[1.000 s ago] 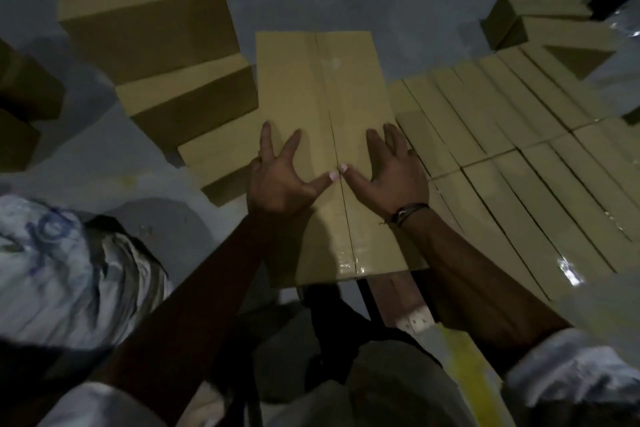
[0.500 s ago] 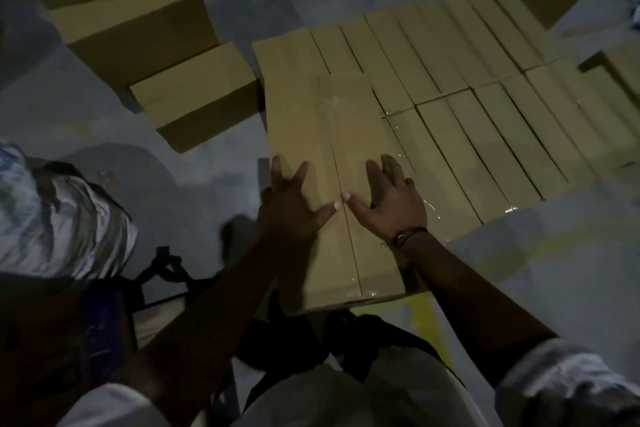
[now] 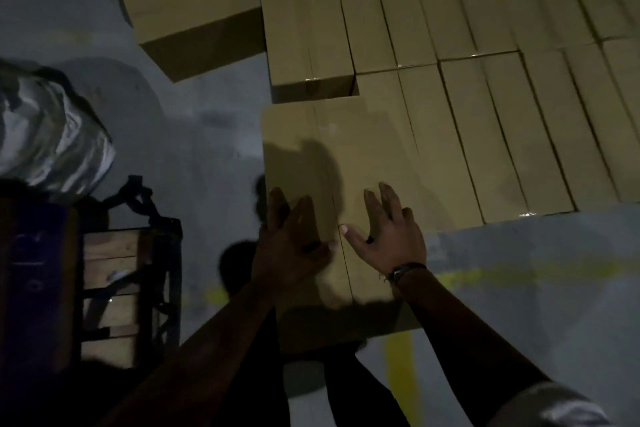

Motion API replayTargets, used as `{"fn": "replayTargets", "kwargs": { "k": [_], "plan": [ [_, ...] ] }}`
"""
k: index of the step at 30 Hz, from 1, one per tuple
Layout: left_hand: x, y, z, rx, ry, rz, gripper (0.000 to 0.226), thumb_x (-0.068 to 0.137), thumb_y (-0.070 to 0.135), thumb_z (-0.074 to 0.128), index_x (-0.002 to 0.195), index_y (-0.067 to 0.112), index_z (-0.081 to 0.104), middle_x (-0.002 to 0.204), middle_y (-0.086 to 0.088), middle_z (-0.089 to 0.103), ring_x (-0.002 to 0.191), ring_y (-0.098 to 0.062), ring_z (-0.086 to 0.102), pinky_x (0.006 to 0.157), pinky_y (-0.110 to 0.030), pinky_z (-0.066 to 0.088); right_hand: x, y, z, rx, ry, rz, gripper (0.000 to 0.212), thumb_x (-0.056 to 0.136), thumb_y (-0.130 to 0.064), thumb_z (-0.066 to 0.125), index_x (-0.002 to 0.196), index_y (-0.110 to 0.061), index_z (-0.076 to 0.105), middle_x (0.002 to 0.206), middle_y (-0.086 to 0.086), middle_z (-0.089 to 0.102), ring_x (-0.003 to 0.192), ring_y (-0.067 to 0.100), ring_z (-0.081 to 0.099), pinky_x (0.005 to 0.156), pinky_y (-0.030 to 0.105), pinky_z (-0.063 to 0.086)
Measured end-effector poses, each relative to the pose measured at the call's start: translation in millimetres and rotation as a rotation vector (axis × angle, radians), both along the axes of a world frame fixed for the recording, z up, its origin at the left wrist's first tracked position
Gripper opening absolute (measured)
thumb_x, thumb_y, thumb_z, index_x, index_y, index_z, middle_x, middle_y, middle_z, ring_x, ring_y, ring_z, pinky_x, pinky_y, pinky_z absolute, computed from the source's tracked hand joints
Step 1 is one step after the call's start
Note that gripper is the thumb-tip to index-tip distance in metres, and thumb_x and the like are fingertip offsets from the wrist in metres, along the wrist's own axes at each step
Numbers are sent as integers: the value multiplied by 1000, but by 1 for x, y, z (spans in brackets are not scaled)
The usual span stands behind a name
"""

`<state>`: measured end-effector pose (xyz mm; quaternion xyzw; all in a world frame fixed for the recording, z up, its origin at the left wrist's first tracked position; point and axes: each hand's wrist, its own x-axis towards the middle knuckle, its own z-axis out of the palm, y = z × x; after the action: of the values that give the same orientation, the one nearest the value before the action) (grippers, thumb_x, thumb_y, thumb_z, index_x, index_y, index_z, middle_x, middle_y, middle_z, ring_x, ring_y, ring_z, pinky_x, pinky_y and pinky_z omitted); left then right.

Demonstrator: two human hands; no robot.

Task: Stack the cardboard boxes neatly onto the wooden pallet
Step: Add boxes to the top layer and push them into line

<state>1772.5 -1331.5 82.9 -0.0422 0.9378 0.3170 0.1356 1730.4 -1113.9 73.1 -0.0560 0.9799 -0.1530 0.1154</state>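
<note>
From my end the main change is where the cardboard box (image 3: pixel 346 163) under the hands sits. A second ago it pointed out over bare floor toward the loose boxes (image 3: pixel 194 10), with the stacked layer (image 3: pixel 502 121) off to its right. Half a second ago its far end had swung over that layer's near left corner. Now it lies lengthwise at the left end of the near row, its far end just short of the back row's end box (image 3: pixel 304 21), with a dark gap showing between them. Its near end projects past the row's front edge toward the person, so I judge it is not yet home. I cannot tell whether it rests in the row or rides above it. The left hand (image 3: pixel 291 246) lies flat on the top face with fingers straight, the outer ones at the box's left edge. Blur hides whether they hook over that edge. The right hand (image 3: pixel 388 236) is spread flat just across the centre seam, thumb pointing at the seam, gripping nothing. The pallet itself is hidden beneath the layer. What remains, I think, is a push forward to close the gap and square the front edge. Pushed unevenly, the box could skew against its right-hand neighbour.
</note>
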Motion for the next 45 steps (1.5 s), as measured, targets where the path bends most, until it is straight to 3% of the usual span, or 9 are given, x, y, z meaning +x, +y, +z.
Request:
{"fn": "replayTargets", "kwargs": {
  "k": [4,12,15,22,31,36,40,43,45],
  "plan": [
    [-2,16,-35,44,15,93,103,76,77,69,159,39,21,170,-3,-6,151,-38,24,106,-51,45,-11,13,-38,17,1,39,86,83,-78,50,152,-28,36,165,2,19,116,43,52,86,46,52],
    [-43,7,-118,60,-27,93,116,65,87,64,158,48,8,164,10,-30,155,-36,0,111,-59,39,-61,8,-122,11,104,76,84,86,-74,50,152,-24,39,165,7,19,114,42,51,84,48,52],
    [-66,1,-152,55,41,41,118,66,87,64,160,42,10,166,4,-27,155,-35,-8,114,-60,34,-79,5,-152,12,150,62,83,86,-73,50,152,-23,39,165,8,18,116,40,50,85,47,52],
    [-105,-12,-189,67,156,-31,115,68,81,70,161,38,15,167,0,-22,156,-36,4,114,-63,34,-110,-3,-181,-9,200,14,84,86,-70,53,154,-25,35,165,7,17,116,38,48,87,43,50],
    [-119,-15,-232,8,-85,-113,124,68,76,75,156,50,-8,154,4,-48,151,-39,-18,120,-62,10,-131,5,-209,171,40,163,90,82,-75,43,155,-25,29,162,11,20,136,40,28,106,54,36],
    [-117,-12,-228,-20,28,-164,114,72,68,78,161,30,19,148,13,-53,148,-46,-19,120,-64,6,-123,10,-210,186,-7,186,91,86,-76,40,159,-28,17,167,8,8,145,38,16,110,57,27],
    [-112,-4,-213,-52,-137,-89,118,77,63,76,162,32,0,161,-9,-36,152,-42,-13,121,-59,15,-102,21,-206,142,-59,184,88,90,-72,41,160,-25,13,168,11,1,152,34,7,116,52,22],
    [-90,1,-202,-17,-80,0,106,75,51,84,160,24,25,166,-9,-15,153,-44,-2,120,-58,24,-74,36,-205,130,-72,197,87,92,-69,42,160,-22,15,167,12,4,153,34,8,118,51,22],
    [-69,5,-206,40,-62,63,92,73,43,89,150,18,46,162,6,-5,152,-46,10,119,-58,29,-56,48,-202,124,-85,210,88,92,-69,43,160,-19,17,167,14,7,153,34,9,118,51,23]
  ]
}}
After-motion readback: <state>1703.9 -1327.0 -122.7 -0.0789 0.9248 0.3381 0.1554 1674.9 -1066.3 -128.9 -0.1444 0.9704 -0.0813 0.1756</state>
